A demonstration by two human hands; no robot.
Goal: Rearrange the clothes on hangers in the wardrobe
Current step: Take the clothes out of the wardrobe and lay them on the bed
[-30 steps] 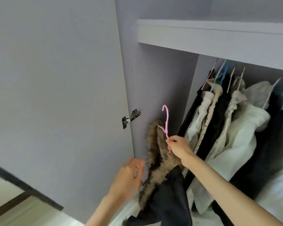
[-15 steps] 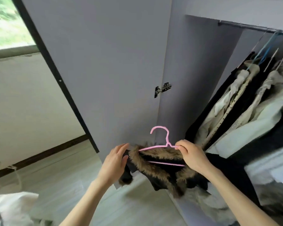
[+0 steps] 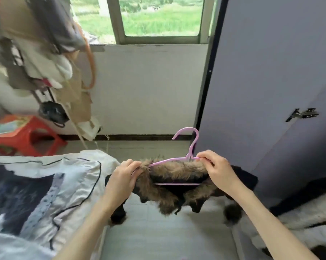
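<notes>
We see a pink hanger held out level in front of the person, above the pale tiled floor, with a dark garment trimmed in brown fur draped on it. The left hand grips the left end of the hanger, its fingers curled round the wire and the fur where they meet. The right hand pinches the right shoulder of the hanger just beside the neck, thumb and fingers closed on the thin pink wire, with the fur collar pressed under the palm. The hook stands upright between the two hands, nearer the right one, its open curve pointing left. The lower bar of the hanger shows as a pink line across the dark cloth, and the fur ends and black sleeves hang down below the hands. To the right stands the open grey-lilac wardrobe door, a metal hinge on its inner face; dark and white clothing shows at the lower right edge, but we cannot tell its shape. To the left lies a bed with a white and dark cover. Beyond it stands a red plastic stool, and blurred clothes and bags hang at the upper left. A window with green outside sits above a white wall straight ahead.
</notes>
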